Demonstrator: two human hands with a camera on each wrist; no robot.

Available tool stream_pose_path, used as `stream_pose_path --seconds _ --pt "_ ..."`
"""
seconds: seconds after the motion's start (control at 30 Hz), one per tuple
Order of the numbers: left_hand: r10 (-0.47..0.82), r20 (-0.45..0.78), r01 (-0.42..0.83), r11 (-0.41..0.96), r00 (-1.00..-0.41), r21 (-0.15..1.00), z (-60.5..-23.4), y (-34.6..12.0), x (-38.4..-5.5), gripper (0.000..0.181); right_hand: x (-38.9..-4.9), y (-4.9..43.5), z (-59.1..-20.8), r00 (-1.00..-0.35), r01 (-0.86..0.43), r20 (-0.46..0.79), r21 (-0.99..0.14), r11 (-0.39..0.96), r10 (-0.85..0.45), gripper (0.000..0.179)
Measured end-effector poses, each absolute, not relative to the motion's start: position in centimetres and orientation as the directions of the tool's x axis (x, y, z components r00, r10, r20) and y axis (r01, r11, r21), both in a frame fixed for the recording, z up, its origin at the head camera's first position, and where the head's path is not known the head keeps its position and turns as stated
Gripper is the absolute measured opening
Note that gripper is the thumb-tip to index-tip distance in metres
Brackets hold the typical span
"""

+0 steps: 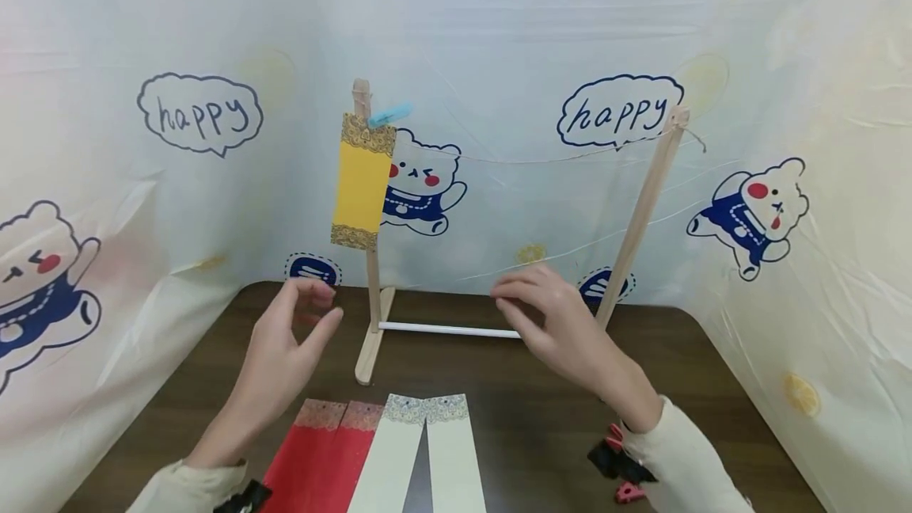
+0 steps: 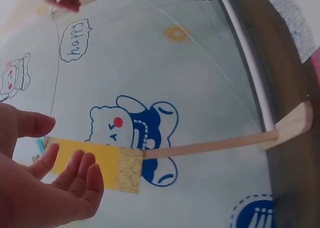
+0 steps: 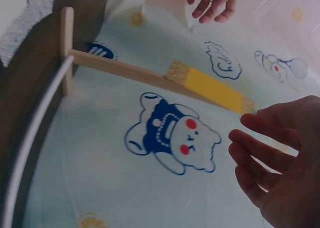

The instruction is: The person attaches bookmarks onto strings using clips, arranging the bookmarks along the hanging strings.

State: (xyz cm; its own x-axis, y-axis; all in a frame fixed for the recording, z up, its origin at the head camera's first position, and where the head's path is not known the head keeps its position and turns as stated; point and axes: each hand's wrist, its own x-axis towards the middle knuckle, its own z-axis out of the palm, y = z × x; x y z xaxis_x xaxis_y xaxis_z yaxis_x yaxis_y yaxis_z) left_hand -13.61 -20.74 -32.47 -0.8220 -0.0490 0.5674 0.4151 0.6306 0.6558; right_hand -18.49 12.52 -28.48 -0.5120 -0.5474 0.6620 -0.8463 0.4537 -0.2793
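Both hands are raised in front of a small wooden rack and hold nothing. My left hand [image 1: 288,347] has loosely bent fingers, thumb apart, just left of the rack's left post [image 1: 374,283]. My right hand [image 1: 559,323] is lifted near the right post [image 1: 644,208], its fingers relaxed. A yellow card [image 1: 361,188] with lace-patterned ends hangs at the left post, with a light blue clothespin [image 1: 390,115] at its top. A thin string [image 1: 513,161] sags between the post tops. A white rod [image 1: 449,330] joins the posts low down.
Red cards [image 1: 321,457] and pale cream cards [image 1: 456,450] with patterned tops lie on the dark wooden table [image 1: 541,418] in front. Pink clothespins [image 1: 630,492] lie by the right sleeve. A curtain [image 1: 492,46] printed with bears hangs behind.
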Motion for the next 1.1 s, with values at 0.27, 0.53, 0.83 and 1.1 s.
stream_pose_path --seconds 0.27,0.53,0.83,1.1 --pt "0.001 0.44 0.334 0.652 -0.898 0.68 -37.1 -20.1 -11.8 0.034 -16.3 16.3 -35.0 -0.663 -0.724 0.607 -0.374 0.579 -0.438 0.017" --pt "0.175 0.291 0.31 0.792 -0.941 0.526 -44.2 -18.7 -11.4 0.04 -14.3 21.7 -41.4 -0.882 -0.457 0.413 -0.629 0.629 -0.228 0.016" --pt "0.225 -0.21 0.11 0.885 -0.952 0.452 -46.9 -18.8 -10.8 0.083 -12.8 29.4 -47.0 -0.987 -0.091 0.097 -0.994 0.057 0.126 0.038" --pt "0.279 -0.148 0.192 0.882 -0.949 0.429 -46.3 -17.2 -11.6 0.071 -12.8 32.0 -48.5 -0.976 -0.034 0.04 -0.999 0.032 0.212 0.036"
